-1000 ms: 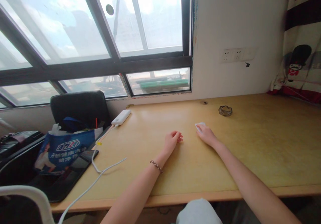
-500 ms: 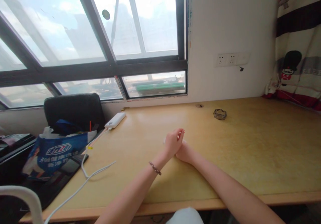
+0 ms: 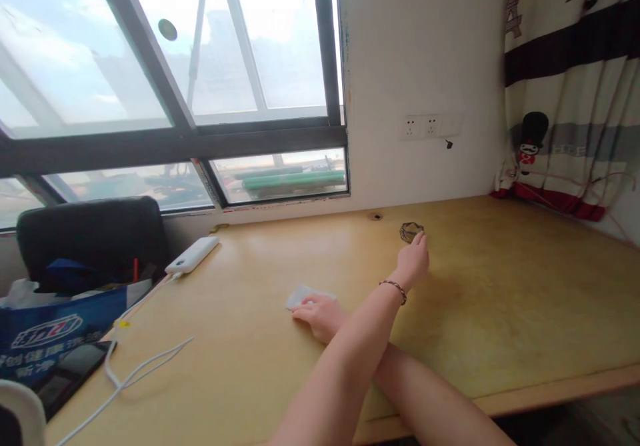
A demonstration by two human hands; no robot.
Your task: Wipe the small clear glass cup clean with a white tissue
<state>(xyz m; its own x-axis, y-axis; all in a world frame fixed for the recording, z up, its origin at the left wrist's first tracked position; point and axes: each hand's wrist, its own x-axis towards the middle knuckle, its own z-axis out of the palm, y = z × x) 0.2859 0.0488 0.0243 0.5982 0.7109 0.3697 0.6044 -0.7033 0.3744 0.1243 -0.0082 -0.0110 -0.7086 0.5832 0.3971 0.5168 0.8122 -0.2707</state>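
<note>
So, far left: a black chair back (image 3: 93, 236) can be seen under the window (image 3: 273, 53), and a blue printed bag (image 3: 60, 326) with white stuff poking out the top is parked in front of it. The bottom corner is taken up by a white curved bar (image 3: 27, 399), cut off by the edge of the view. Beside the bag, a flat black thing (image 3: 75, 369) is set against the desk's left edge. A white cable (image 3: 127, 381) is looped loosely over the wooden desk (image 3: 500, 299), and a white power bank (image 3: 193, 255) is plugged in further back.

Around the middle, a white cloth (image 3: 300, 295) is partly covered by the right hand (image 3: 321, 315), its fingers half bent and laid over it on the desktop; whether it's actually pinched can't be told. The right forearm is crossed over by the left one, which is circled at the wrist by a braided bracelet (image 3: 394, 290). The left hand (image 3: 415, 259) is mostly curled, with fingertips put right at the near right rim of a small dark-rimmed dish (image 3: 408, 233); whether it's gripped or just touched can't be made out. Behind that, sockets (image 3: 423, 126) are mounted on the wall, and the right side is filled by a patterned curtain (image 3: 570, 99).
</note>
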